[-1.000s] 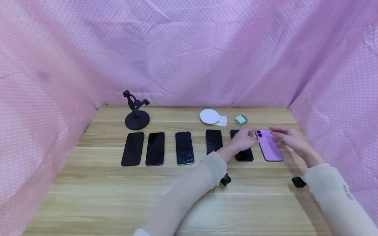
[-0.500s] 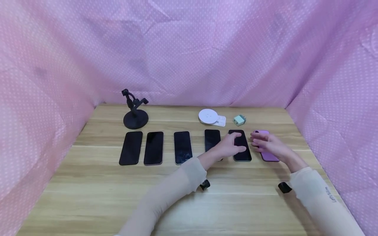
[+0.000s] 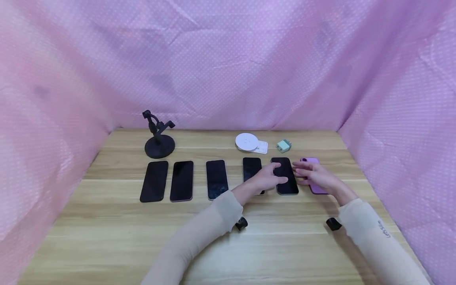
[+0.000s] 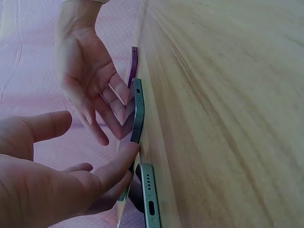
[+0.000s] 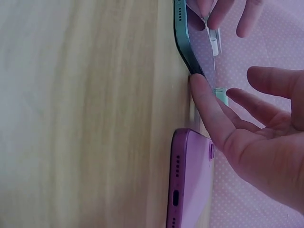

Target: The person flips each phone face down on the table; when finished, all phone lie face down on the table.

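Both hands flank a dark-screened phone (image 3: 287,184) that lies face up on the wooden table, second from the right in a row. My left hand (image 3: 264,179) is at its left side, thumb and forefinger spread over the screen's edge. The right hand (image 3: 318,177) reaches in from the other side, its fingertips right at the phone's right edge. That hand partly covers a purple phone (image 5: 192,180), lying back up with its camera showing. In the left wrist view the phone's greenish side edge (image 4: 138,111) shows between the two hands, whose fingers are loosely bent.
Several more dark phones, such as one at the far left (image 3: 154,182), lie in the same row. Behind them stand a black phone stand (image 3: 160,146), a white round disc (image 3: 246,141) on a card, and a mint charger plug (image 3: 284,146). Pink dotted cloth (image 3: 228,71) surrounds the table.
Both hands have shifted left. The right went from above the purple phone to the dark phone's right edge; the left drew back from over the dark phone to its left side.
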`<action>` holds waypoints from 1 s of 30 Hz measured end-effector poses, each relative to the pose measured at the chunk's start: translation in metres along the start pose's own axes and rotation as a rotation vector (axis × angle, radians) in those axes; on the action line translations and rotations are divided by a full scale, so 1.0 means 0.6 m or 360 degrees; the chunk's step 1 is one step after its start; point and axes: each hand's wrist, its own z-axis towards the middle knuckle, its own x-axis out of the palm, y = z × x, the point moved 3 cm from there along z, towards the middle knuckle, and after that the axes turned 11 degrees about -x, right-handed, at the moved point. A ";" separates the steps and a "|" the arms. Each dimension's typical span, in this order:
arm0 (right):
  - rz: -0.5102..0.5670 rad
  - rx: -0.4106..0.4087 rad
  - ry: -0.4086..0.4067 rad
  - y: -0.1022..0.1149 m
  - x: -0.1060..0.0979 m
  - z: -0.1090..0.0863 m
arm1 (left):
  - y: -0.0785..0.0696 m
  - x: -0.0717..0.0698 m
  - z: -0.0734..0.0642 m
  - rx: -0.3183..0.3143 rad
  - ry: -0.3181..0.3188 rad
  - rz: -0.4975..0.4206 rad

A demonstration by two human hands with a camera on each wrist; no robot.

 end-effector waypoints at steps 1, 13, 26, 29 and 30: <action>0.0008 0.0006 -0.0005 0.000 0.000 -0.001 | -0.001 0.002 0.001 0.0006 0.0005 -0.0016; 0.0162 0.0075 0.0016 0.003 0.000 0.000 | 0.000 0.005 0.009 -0.0049 0.0084 -0.0219; 0.0257 0.0110 -0.0030 -0.003 0.000 -0.002 | 0.005 0.002 0.010 -0.0089 0.0069 -0.0270; 0.0252 0.0103 -0.0017 -0.001 -0.002 -0.004 | 0.003 0.003 0.009 -0.0087 0.0060 -0.0257; 0.0253 0.0098 -0.0011 0.000 -0.002 -0.004 | 0.002 0.002 0.008 -0.0086 0.0052 -0.0254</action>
